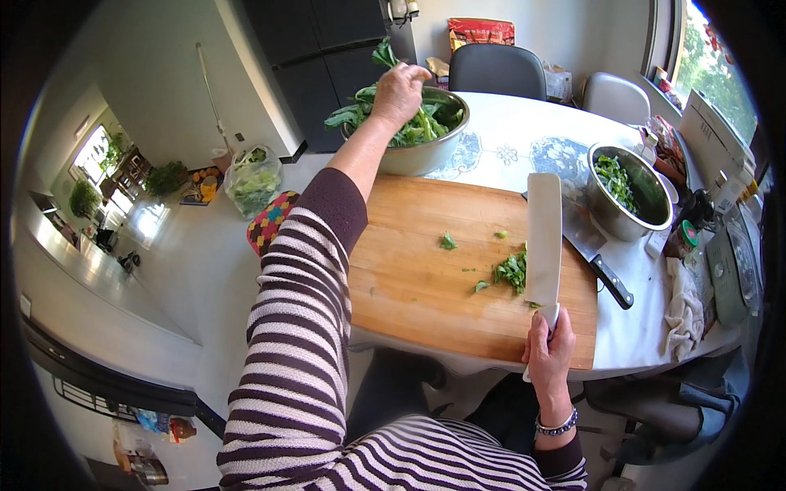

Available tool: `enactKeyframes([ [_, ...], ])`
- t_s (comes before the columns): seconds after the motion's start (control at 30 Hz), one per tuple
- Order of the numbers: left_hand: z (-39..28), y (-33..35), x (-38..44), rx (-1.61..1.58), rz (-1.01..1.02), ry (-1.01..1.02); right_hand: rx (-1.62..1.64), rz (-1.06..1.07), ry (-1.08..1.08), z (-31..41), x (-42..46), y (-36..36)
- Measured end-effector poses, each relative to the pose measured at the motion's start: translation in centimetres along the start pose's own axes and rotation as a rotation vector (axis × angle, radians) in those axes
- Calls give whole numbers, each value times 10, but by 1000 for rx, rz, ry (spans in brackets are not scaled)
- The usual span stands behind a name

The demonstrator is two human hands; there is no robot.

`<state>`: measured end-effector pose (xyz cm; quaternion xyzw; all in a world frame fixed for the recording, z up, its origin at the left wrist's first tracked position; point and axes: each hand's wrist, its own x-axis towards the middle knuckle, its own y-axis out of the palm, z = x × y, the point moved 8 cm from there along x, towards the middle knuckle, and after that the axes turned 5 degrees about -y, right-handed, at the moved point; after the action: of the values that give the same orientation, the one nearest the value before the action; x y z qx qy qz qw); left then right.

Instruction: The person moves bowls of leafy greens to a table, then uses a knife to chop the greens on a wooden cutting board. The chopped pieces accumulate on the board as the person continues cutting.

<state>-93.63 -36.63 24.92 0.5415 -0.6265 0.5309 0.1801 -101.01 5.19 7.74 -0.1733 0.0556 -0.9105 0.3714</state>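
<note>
My left hand (400, 95) is over a large metal bowl (424, 161) heaped with leafy green vegetables (430, 127); its fingers are closed on a leafy stalk (385, 54) that sticks up beside them. My right hand (549, 353) grips the handle of a white-bladed kitchen knife (544, 239), its blade pointing away from me above the right part of a wooden cutting board (417, 270). Chopped greens (511, 272) lie on the board just left of the blade, partly hidden by it. A smaller leaf piece (448, 241) lies farther left.
A steel bowl (660, 215) with chopped greens stands right of the board. A black-handled cleaver (608, 279) lies along the board's right edge. Jars, bottles and a crumpled cloth (684, 307) crowd the table's right side. Chairs (497, 70) stand behind the table.
</note>
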Motion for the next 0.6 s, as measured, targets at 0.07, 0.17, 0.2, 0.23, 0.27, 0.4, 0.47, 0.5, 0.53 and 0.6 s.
enactKeyframes([
  [0.07, 23, -12, 5, -96, -61, -105, 5, 24, 19, 3, -2, 2],
  [0.17, 36, -30, 8, -691, -107, -454, 6, 16, 31, 3, -2, -1],
  [0.2, 33, -40, 10, -711, -116, -432, 20, 10, 41, 2, -1, -1],
  [0.23, 30, -49, 12, -731, -125, -411, 33, 4, 50, 2, -1, -1],
  [0.27, 23, -59, 14, -752, -145, -382, 30, 3, 35, 1, -1, -1],
  [0.4, -12, -86, 16, -779, -164, -268, -2, 16, 5, 2, -1, -2],
  [0.47, -28, -95, 15, -774, -172, -242, -17, 17, 6, 4, 0, -2],
  [0.5, -38, -98, 12, -738, -135, -213, -15, 16, 13, 4, 0, -1],
  [0.53, -48, -102, 9, -702, -97, -184, -13, 16, 19, 4, 0, 0],
  [0.6, -71, -102, -1, -600, -8, -106, -31, 12, 6, 8, 2, 0],
])
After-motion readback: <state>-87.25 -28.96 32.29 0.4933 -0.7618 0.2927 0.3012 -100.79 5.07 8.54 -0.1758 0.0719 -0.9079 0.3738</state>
